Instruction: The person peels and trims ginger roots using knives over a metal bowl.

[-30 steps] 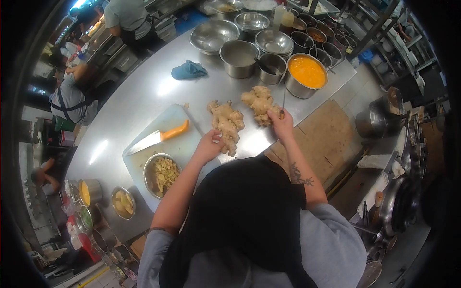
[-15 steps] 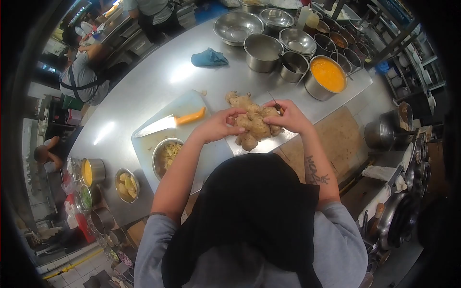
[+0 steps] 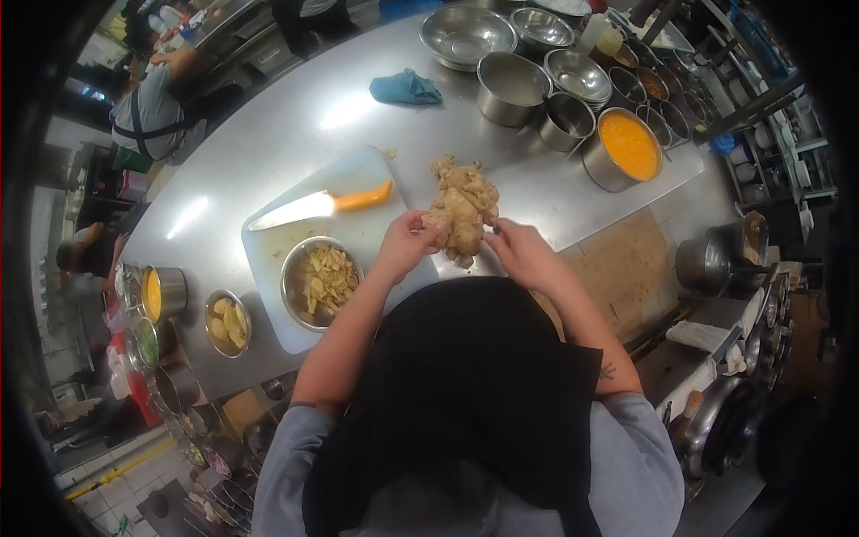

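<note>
A large knobbly ginger root (image 3: 465, 201) is in front of me, above the steel table. My left hand (image 3: 413, 240) pinches its lower left side between thumb and fingers. My right hand (image 3: 521, 252) is closed at the ginger's lower right, with the dark handle of a small knife (image 3: 493, 230) at its fingertips; the blade is hard to make out. Left of the ginger, a large knife (image 3: 295, 210) with an orange handle lies on a white cutting board (image 3: 268, 264). A steel bowl (image 3: 288, 300) of yellowish ginger pieces (image 3: 327, 279) stands on the board's near part.
A smaller bowl of peeled pieces (image 3: 225, 322) stands at left. A blue cloth (image 3: 405, 88) lies toward the far edge. Steel bowls (image 3: 470, 38) and a pot of orange liquid (image 3: 628, 145) stand at far right. Another person (image 3: 157, 112) is beyond the table.
The ginger has been turned to point away from me, and both hands have moved nearer its lower end. My right hand came down and toward me. The view has shifted slightly.
</note>
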